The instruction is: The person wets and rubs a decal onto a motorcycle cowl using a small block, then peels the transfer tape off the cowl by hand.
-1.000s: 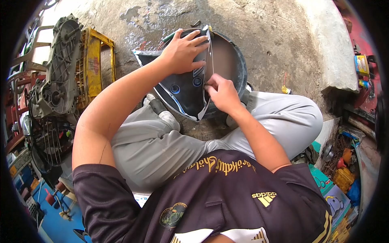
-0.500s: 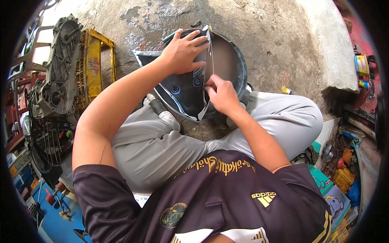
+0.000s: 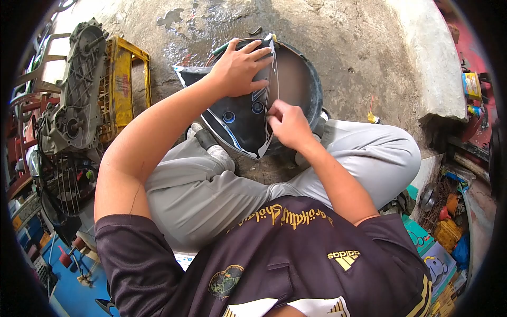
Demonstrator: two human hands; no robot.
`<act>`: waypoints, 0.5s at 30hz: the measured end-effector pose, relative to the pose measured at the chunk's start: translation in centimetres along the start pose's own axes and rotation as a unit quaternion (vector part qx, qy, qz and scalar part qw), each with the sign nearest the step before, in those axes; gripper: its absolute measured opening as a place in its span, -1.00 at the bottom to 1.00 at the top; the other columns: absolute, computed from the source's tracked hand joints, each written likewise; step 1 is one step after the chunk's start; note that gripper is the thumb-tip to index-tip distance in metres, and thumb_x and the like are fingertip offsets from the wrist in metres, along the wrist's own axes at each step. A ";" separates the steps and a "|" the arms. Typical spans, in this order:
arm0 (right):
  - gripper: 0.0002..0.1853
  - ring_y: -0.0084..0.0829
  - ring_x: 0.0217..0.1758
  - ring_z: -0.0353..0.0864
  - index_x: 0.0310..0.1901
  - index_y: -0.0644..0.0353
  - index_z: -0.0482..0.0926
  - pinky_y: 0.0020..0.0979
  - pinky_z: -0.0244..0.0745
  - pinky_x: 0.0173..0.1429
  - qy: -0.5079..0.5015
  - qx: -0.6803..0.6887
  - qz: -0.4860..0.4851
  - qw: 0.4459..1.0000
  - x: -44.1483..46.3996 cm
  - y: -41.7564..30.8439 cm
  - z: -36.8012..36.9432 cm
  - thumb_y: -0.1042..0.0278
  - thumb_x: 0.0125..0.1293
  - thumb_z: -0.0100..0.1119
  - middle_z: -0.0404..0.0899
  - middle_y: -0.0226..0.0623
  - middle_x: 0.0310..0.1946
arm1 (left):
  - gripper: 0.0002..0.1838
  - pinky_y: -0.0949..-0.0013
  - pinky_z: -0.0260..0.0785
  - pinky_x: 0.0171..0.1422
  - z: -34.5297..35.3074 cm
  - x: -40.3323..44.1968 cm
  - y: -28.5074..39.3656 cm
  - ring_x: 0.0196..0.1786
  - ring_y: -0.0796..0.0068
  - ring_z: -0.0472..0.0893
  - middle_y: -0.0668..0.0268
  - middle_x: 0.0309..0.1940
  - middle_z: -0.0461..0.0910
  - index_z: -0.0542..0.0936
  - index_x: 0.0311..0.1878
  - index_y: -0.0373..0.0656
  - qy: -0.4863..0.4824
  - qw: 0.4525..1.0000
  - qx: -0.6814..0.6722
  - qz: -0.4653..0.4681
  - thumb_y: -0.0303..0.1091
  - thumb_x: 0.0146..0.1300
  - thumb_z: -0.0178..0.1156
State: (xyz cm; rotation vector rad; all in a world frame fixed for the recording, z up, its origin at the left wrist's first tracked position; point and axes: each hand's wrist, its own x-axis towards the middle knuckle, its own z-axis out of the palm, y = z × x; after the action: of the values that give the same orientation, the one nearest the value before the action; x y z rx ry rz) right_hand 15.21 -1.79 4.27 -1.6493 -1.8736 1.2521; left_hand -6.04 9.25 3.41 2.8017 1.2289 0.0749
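A black panel (image 3: 244,122) with white and blue edges and two round blue-ringed spots lies across a dark round basin (image 3: 315,84) of brownish liquid. My left hand (image 3: 237,67) rests on the upper part of the panel, its fingers spread near the right edge. Close to the middle of that same edge, my right hand (image 3: 289,122) is closed, thumb and fingertips pressed together at the rim. Whatever lies between those fingertips is too small and hidden to name.
On the left stand a metal engine casing (image 3: 79,87) and a yellow crate (image 3: 122,84). A concrete block (image 3: 435,58) is at the right. A small yellow-topped item (image 3: 373,117) lies on the floor. My bent legs flank the basin.
My right hand has shifted very slightly along the panel's edge and its fingertips look a little blurred. My left hand and the panel have stayed in place.
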 end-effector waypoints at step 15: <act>-0.86 0.17 -0.24 0.76 -0.24 0.34 0.64 -0.01 0.62 -0.09 -0.054 -0.027 0.042 0.997 0.2 -0.1 -0.2 0.43 0.24 0.29 0.72 0.14 -0.37 | -0.27 -0.35 0.03 0.70 -0.1 0.1 0.0 0.73 0.22 0.20 0.33 0.65 0.36 0.52 0.55 0.11 -0.012 1.000 -0.006 -0.003 0.25 0.44 0.24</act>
State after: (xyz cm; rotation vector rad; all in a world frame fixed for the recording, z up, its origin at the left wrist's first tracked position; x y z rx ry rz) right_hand 15.24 -1.54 4.44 -1.7357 -1.9356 1.3618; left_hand -5.98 9.29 3.51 2.7800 1.2289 0.0487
